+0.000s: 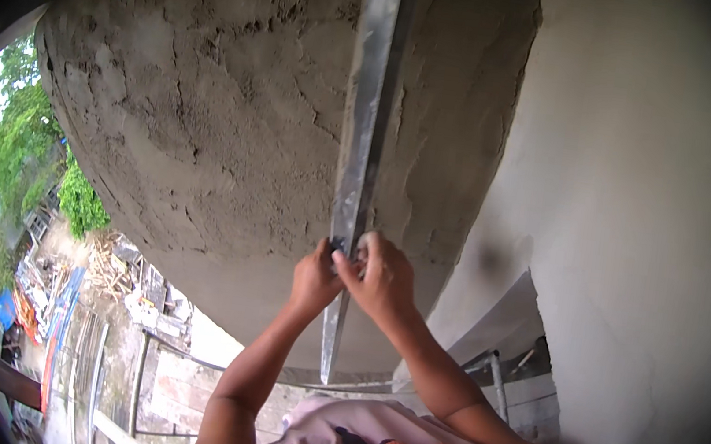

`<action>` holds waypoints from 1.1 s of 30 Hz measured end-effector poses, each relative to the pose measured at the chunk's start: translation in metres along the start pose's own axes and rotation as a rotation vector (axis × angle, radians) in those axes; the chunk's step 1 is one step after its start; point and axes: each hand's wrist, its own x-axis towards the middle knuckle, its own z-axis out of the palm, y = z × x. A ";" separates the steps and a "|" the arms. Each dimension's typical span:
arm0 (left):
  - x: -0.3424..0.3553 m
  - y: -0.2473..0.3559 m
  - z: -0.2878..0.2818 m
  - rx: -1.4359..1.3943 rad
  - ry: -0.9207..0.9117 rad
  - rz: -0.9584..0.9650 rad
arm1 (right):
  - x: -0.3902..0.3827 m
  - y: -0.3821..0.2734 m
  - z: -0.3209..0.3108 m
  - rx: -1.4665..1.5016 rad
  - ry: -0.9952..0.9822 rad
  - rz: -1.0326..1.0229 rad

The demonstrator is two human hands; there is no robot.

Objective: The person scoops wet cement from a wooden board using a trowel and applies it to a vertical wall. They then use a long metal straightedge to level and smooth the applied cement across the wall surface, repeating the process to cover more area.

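A long grey metal straightedge (pixel 368 108) runs up and down against a wall of rough, wet-looking plaster (pixel 237 101). My left hand (pixel 316 277) is closed around its left edge, low on the bar. Right beside it, my right hand (pixel 382 277) grips the other edge, fingers curled over. The bar's narrow lower end (pixel 329 352) sticks out below both hands. Left of the bar the plaster is bumpy and cracked; close to the bar's right it looks smoother.
A smooth pale wall (pixel 643 195) stands to the right, with an opening at its lower left. Metal railing pipes (pixel 139 382) cross below me. Far down at left lie a heap of scrap wood (pixel 112 268) and green trees (pixel 21 128).
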 end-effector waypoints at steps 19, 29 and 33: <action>-0.077 -0.143 0.162 -0.995 -0.417 -1.185 | -0.002 0.096 0.032 -0.376 0.154 0.400; -0.045 -0.176 0.286 -2.055 -0.473 -1.531 | 0.044 0.110 0.076 -0.501 0.199 0.478; -0.007 -0.162 0.292 -2.156 -0.262 -1.533 | 0.072 0.101 0.087 -0.459 0.227 0.461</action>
